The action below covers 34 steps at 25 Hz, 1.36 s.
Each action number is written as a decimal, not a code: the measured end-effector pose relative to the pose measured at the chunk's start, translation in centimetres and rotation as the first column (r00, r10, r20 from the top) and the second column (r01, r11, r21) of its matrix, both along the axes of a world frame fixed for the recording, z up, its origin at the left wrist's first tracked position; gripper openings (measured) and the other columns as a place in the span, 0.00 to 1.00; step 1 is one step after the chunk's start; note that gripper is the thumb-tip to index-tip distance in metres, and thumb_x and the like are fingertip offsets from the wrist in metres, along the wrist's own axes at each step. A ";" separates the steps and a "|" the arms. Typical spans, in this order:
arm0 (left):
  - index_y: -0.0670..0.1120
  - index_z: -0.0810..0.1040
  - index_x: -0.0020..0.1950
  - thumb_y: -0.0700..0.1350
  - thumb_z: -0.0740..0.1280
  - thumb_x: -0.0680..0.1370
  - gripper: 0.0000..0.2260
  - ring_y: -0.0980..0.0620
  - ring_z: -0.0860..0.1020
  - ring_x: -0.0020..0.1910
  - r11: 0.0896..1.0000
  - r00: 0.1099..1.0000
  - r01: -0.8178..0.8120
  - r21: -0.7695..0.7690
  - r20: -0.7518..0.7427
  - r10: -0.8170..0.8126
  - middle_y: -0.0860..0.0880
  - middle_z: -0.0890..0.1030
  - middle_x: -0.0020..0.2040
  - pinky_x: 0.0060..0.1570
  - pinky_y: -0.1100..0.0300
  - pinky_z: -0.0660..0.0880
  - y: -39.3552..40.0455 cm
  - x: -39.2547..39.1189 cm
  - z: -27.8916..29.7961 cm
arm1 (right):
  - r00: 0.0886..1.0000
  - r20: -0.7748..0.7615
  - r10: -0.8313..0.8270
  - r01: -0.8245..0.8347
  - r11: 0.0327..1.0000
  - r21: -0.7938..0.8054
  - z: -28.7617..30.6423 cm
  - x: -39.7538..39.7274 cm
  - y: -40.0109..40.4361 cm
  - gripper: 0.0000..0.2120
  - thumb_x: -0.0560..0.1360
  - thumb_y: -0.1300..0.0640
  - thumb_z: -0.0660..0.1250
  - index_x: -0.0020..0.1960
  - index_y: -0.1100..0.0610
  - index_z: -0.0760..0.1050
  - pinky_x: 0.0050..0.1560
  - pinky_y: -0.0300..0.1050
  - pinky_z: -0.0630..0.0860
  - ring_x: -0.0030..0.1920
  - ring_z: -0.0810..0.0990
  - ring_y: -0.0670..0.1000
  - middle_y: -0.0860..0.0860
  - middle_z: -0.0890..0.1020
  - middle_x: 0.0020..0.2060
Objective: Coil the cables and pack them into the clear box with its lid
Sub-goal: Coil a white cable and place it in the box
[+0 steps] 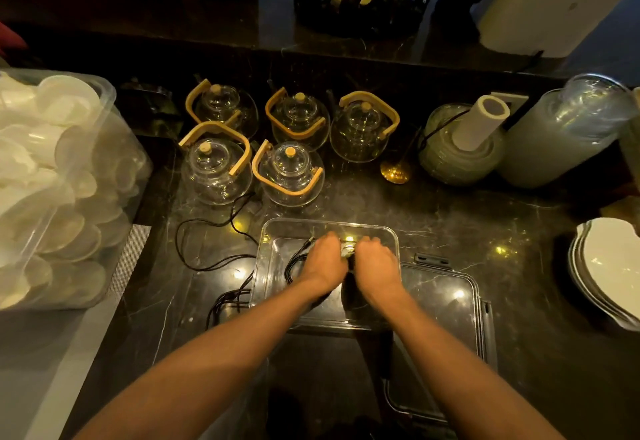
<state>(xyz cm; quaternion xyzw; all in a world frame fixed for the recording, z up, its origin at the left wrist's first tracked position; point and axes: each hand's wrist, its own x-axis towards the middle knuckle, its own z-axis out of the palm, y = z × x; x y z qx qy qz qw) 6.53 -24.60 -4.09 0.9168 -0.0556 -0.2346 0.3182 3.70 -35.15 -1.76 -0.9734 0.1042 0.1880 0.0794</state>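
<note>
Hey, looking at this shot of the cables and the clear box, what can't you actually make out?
Head view only:
- What the left hand and right hand hold inside the clear box: their backs hide the fingers.
- Total cable count: the black cable on the counter trails behind the box wall.
- Lid: its near part lies under the right forearm.

No readable text, label, brand, number or sign appears anywhere in the dim view.
</note>
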 end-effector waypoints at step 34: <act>0.42 0.81 0.57 0.37 0.68 0.80 0.08 0.51 0.82 0.38 0.836 0.905 -0.400 -0.375 -0.020 0.424 0.45 0.84 0.43 0.34 0.69 0.76 16.9 -3.2 5.9 | 0.926 0.349 0.143 -0.278 0.885 0.374 6.2 -6.7 6.9 0.08 0.80 0.58 0.63 0.54 0.56 0.80 0.49 0.54 0.79 0.49 0.82 0.53 0.52 0.83 0.48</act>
